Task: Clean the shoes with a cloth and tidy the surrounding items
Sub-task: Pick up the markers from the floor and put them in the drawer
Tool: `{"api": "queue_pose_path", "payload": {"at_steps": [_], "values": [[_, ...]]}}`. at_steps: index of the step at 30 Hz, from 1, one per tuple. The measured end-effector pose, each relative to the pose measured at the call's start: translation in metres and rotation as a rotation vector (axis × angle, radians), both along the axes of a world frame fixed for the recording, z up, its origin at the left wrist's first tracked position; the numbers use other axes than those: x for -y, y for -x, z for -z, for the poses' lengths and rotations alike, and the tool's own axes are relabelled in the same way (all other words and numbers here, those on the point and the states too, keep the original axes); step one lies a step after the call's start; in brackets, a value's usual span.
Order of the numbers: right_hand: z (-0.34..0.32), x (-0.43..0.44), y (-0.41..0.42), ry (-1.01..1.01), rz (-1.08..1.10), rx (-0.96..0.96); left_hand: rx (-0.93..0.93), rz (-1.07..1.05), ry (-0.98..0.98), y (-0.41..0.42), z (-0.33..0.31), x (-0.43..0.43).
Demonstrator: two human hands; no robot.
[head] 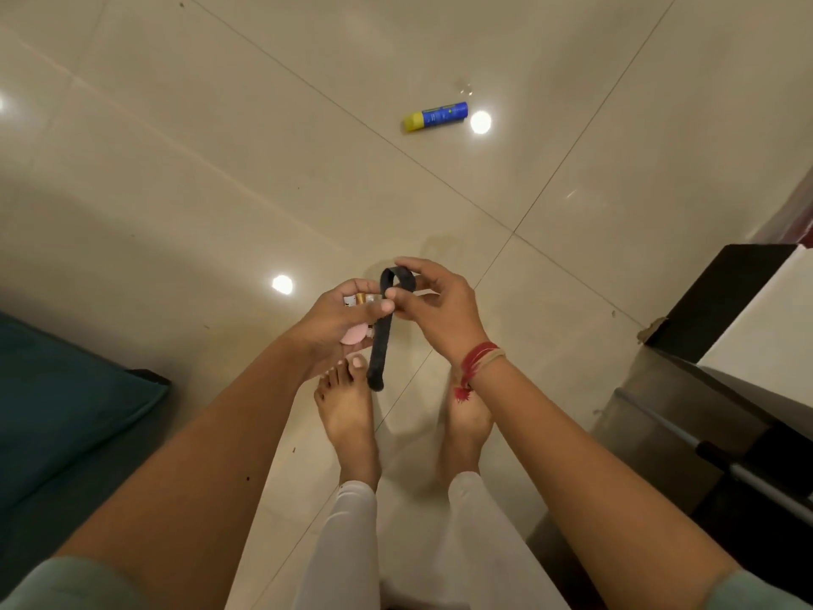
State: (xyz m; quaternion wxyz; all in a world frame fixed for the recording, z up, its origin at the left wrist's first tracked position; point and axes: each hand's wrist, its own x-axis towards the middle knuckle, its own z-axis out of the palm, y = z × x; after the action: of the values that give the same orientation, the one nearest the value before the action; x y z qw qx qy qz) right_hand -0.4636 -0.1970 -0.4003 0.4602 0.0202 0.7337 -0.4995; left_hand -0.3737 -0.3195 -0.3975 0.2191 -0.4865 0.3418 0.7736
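Pinching a black band (381, 341) between thumb and forefinger of the right hand (440, 310), with loop uppermost and tail hanging toward the left foot (347, 411). Cupping small things in the left hand (334, 323), curled round a pink disc (353, 335) and a gold-capped piece (361, 298), with thumb touching the band. Ahead on the tiles (220, 169), well apart from both hands: a blue tube (435, 116) with yellow cap, lying on its side. At left, a teal cushion (66, 411); at right, a dark cabinet (726, 292).
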Motion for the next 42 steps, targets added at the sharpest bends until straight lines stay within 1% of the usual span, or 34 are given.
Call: {"api": "queue_pose_path", "payload": {"at_steps": [4,7,10,12,14,18,19,22,23,24,25,26,28,29,30,32,34,36,38,42], "values": [[-0.003,0.015,0.015,-0.078,-0.103,-0.157,-0.052,0.023,0.009,0.012,0.001,0.007],[-0.002,0.021,0.024,-0.107,-0.047,-0.196,-0.035,0.047,0.06,0.012,0.006,0.009],[0.007,0.026,0.045,-0.155,0.05,-0.318,0.016,0.013,0.112,0.011,0.01,0.009],[0.017,0.03,0.065,-0.195,0.053,-0.429,0.052,-0.032,0.138,0.012,0.015,0.011],[0.031,0.037,0.09,-0.235,-0.096,-0.58,0.077,-0.075,0.163,0.014,0.02,0.016],[0.068,0.063,0.144,-0.409,-0.609,-0.976,0.082,-0.139,0.176,0.022,0.034,0.033],[0.078,0.07,0.158,-0.448,-0.706,-1.036,0.081,-0.139,0.18,0.024,0.038,0.038],[0.107,0.083,0.189,-0.539,-0.949,-1.11,0.085,-0.142,0.206,0.032,0.049,0.05],[0.114,0.086,0.194,-0.575,-1.009,-1.131,0.086,-0.147,0.215,0.034,0.051,0.052],[0.117,0.087,0.197,-0.593,-1.023,-1.146,0.087,-0.151,0.222,0.036,0.051,0.054],[0.115,0.089,0.197,-0.568,-0.964,-1.134,0.09,-0.152,0.229,0.037,0.049,0.056],[0.11,0.09,0.193,-0.492,-0.819,-1.079,0.094,-0.153,0.233,0.038,0.046,0.056],[0.083,0.088,0.176,-0.304,-0.397,-0.878,0.103,-0.158,0.231,0.038,0.033,0.056],[0.064,0.085,0.163,-0.22,-0.222,-0.799,0.105,-0.164,0.224,0.038,0.022,0.055],[0.043,0.079,0.148,-0.153,-0.085,-0.737,0.102,-0.168,0.215,0.037,0.01,0.052],[-0.004,0.059,0.118,-0.076,0.111,-0.567,0.098,-0.165,0.204,0.035,-0.022,0.044],[-0.059,0.04,0.089,-0.052,0.232,-0.407,0.103,-0.161,0.198,0.036,-0.062,0.036],[-0.121,0.023,0.067,-0.035,0.285,-0.294,0.12,-0.159,0.179,0.039,-0.111,0.03],[-0.189,0.009,0.056,-0.046,0.315,-0.233,0.119,-0.117,0.153,0.042,-0.165,0.022],[-0.327,-0.015,0.044,-0.096,0.368,-0.139,0.088,0.05,0.144,0.045,-0.291,0.019]]}}
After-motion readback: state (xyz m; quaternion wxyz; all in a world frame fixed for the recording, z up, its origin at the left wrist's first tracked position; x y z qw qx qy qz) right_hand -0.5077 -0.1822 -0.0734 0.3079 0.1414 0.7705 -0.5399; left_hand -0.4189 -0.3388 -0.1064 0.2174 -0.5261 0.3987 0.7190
